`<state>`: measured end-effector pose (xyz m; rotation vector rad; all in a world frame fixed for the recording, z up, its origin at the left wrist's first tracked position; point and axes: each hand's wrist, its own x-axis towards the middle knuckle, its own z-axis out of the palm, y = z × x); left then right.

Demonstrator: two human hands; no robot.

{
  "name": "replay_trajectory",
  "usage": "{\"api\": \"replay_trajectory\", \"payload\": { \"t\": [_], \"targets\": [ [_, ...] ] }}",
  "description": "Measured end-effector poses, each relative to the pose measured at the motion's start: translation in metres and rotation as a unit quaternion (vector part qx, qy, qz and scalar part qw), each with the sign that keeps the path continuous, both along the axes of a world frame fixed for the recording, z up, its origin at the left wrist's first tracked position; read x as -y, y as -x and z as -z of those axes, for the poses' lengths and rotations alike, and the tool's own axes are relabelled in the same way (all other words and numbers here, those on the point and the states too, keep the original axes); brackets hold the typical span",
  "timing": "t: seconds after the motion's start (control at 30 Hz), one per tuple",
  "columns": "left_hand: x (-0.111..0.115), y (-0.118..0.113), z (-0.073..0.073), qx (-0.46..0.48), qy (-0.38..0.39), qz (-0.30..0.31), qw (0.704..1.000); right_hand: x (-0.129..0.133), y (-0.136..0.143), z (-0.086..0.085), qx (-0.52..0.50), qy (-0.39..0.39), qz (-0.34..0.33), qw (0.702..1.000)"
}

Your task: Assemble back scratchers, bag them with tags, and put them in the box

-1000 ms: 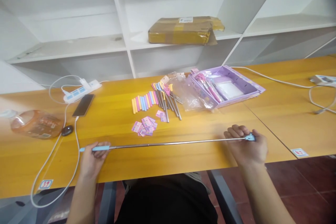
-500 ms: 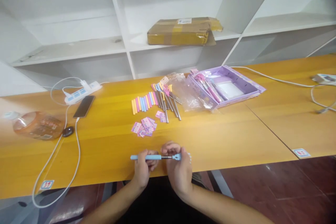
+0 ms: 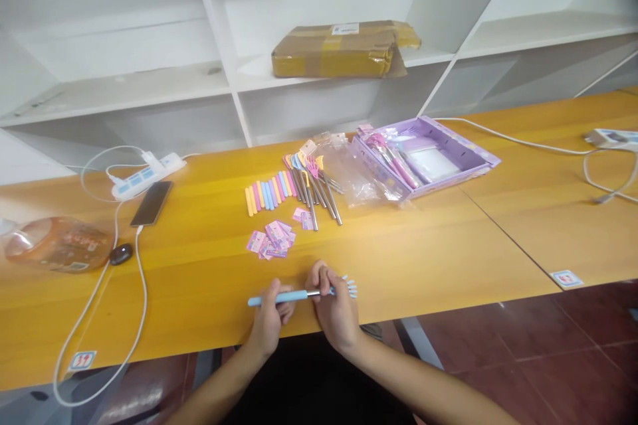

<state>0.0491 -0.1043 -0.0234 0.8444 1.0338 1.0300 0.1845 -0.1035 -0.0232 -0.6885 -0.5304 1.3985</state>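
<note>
The light-blue back scratcher with a smooth handle and claw-shaped head [image 3: 299, 295] is held crosswise over the front edge of the wooden desk [image 3: 413, 252], near the middle of that edge. Both hands are closed on it, close beside each other: the left hand [image 3: 266, 324] grips the light-blue handle, and the right hand [image 3: 339, 319] is curled round the head end, with the pale prongs [image 3: 351, 287] showing past its fingers. Between them only a short stretch of the bright metal shaft [image 3: 314, 293] is visible.

The step in hand looks like pressing the two ends toward each other. To do it well, both wrists should stay in line with the shaft, so that the push runs straight along it and does not bend the thin metal. The left grip is best kept steady on the handle while the right guides, bearing on the base of the head rather than on its prongs, which are likely the weaker part. Working above bare wood is sensible: the loose pink and purple cards [image 3: 275, 237] and the pastel row of slim sticks [image 3: 270, 194] lie farther in, toward the desk's back edge, clear of both elbows.
</note>
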Motion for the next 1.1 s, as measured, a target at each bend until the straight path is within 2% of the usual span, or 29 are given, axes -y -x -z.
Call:
{"api": "replay_trajectory", "payload": {
  "t": [0.13,0.27,0.43,0.53,0.63,0.73,0.8,0.83,0.93,1.1],
  "targets": [
    [0.004,-0.001,0.005,-0.027,0.007,0.033,0.999,0.006,0.003,-0.005,-0.028,-0.013,-0.040,0.999],
    [0.000,0.001,0.001,-0.023,0.002,0.030,0.999,0.007,0.006,-0.006,-0.049,-0.028,-0.076,0.995],
    [0.007,0.010,-0.019,-0.056,-0.006,0.035,0.998,-0.008,-0.009,-0.018,-0.001,-0.035,-0.009,0.999],
    [0.005,0.033,-0.037,-0.067,-0.006,-0.002,0.998,-0.023,-0.045,-0.031,0.016,-0.030,0.018,0.999],
    [-0.011,0.074,-0.055,-0.067,0.025,-0.077,0.995,-0.038,-0.109,-0.038,0.022,-0.003,0.057,0.998],
    [-0.026,0.123,-0.068,-0.062,0.017,-0.187,0.980,-0.047,-0.186,-0.036,0.012,0.018,0.119,0.993],
    [-0.031,0.147,-0.072,-0.064,0.034,-0.201,0.977,-0.048,-0.230,-0.031,0.022,0.023,0.171,0.985],
    [-0.032,0.155,-0.072,-0.071,0.056,-0.193,0.977,-0.048,-0.246,-0.028,0.026,0.043,0.173,0.984],
    [-0.031,0.162,-0.068,-0.061,0.082,-0.185,0.977,-0.045,-0.267,-0.022,-0.001,0.082,0.157,0.984],
    [-0.029,0.157,-0.058,-0.042,0.076,-0.182,0.980,-0.039,-0.261,-0.018,-0.037,0.109,0.120,0.986]
  ]
}}
